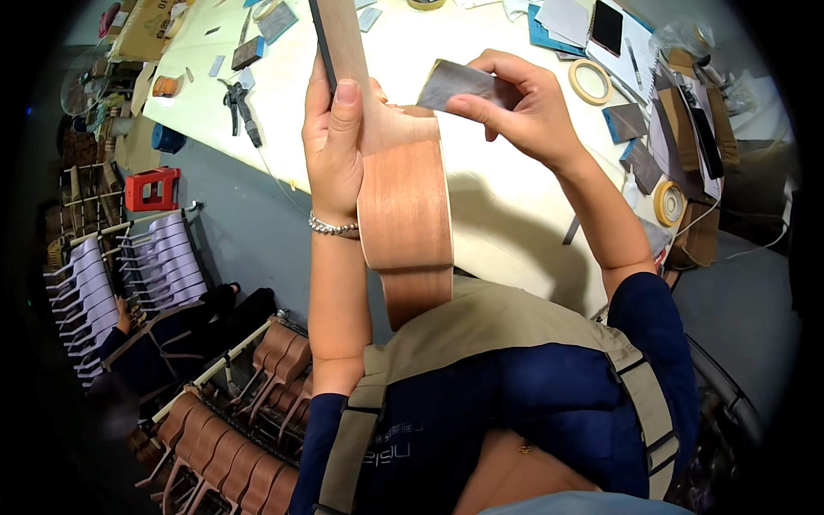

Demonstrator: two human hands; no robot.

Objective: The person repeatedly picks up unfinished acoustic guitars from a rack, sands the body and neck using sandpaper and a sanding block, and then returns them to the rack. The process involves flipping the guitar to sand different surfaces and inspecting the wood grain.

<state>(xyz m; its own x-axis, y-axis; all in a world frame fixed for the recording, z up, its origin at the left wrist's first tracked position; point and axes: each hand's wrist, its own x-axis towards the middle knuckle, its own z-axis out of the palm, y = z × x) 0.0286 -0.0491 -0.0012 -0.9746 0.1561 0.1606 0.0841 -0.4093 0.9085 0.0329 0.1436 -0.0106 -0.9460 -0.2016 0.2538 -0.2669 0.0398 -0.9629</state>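
Observation:
My left hand is wrapped round the neck of an unfinished wooden ukulele, near where the neck meets the body. The instrument is turned so its curved brown side faces up; its lower end rests against my apron. The neck is paler, with a dark strip along its left edge, and runs out past the top of the picture. Pinched between the thumb and fingers of my right hand is a folded grey sheet of sandpaper. It sits just right of the neck joint; whether it touches the wood I cannot tell.
Tape rolls, sanding blocks and a phone lie on the right of the pale table. An air blow gun is at its left. Racks of ukulele bodies, a red stool and another person are at left.

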